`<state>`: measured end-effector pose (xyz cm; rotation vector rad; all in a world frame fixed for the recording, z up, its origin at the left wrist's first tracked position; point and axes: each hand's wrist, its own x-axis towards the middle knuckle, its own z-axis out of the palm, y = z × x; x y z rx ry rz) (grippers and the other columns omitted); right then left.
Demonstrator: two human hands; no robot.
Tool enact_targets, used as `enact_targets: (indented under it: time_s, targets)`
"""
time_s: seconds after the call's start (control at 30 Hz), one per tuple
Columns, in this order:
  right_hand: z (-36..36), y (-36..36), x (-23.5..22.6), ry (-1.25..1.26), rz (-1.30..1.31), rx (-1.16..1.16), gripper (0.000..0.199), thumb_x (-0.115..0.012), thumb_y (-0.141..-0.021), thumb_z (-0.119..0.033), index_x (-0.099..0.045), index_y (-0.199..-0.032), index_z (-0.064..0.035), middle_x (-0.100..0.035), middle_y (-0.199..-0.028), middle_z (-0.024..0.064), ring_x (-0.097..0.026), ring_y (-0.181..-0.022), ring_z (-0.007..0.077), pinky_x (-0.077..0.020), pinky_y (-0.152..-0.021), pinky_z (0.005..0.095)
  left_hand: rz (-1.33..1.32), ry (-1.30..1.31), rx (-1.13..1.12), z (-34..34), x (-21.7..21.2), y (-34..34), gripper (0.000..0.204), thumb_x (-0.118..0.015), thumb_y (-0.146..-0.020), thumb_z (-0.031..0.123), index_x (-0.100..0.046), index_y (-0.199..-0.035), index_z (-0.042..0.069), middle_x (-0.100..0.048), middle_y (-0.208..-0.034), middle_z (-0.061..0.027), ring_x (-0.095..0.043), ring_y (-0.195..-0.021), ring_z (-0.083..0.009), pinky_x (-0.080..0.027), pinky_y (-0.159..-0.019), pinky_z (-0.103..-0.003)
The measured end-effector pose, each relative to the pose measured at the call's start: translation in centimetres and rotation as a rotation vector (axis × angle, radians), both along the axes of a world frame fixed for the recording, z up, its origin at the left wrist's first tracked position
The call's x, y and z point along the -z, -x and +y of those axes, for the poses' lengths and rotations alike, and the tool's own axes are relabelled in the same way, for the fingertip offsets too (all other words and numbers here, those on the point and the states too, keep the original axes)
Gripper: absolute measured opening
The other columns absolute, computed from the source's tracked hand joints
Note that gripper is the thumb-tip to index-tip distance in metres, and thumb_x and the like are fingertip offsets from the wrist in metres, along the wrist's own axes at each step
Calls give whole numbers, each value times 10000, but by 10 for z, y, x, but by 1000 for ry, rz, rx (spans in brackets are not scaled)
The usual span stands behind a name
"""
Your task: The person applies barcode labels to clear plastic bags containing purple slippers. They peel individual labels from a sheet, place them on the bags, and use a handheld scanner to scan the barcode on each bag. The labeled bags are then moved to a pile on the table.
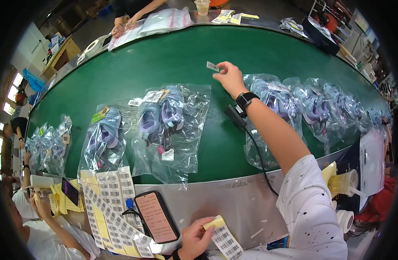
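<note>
My right hand (230,79) is stretched out over the green conveyor belt (173,56). Thumb and fingers pinch a small white barcode sticker (212,66) by its edge. Close to the metal front ledge, my left hand (196,237) grips a yellow-backed sheet of barcode stickers (225,241). A clear bag with a pair of blue-purple shoes (171,108) lies left of my right hand. Another bag of similar shoes (277,102) lies partly behind my right forearm. A further bagged pair (104,134) sits farther left.
A lit phone (157,216) lies on the metal ledge (233,190) beside more sticker sheets (114,203). A black cabled device (235,116) is near my right wrist. A drink cup (342,183) stands at right. Across the belt, another person's hands (123,27) touch clear bags (164,21).
</note>
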<state>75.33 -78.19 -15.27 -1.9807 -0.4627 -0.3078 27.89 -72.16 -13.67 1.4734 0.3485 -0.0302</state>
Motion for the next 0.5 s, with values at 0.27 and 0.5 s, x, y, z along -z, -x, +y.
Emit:
enact_targets:
  time_s: [0.27, 0.5]
  targets:
    - [35, 4, -2, -259, 719, -135, 82, -704, -809, -70, -645, -821, -15, -533, -682, 20, -454, -536, 88, -339, -419, 224, 32, -12, 16, 1, 2, 3, 255, -586, -914, -44, -565, -1164, -93, -665, -1033, -137, -646, -891, -120, -537, -753, -231]
    - [34, 26, -62, -620, 390, -161, 106, -711, -809, -97, -680, -868, -14, -633, -764, 21, -569, -685, 123, -456, -620, 276, -2, -1, 28, 0, 3, 4, 269, -584, -911, -49, -564, -1177, -83, -669, -1029, -140, -648, -890, -119, -540, -751, -228]
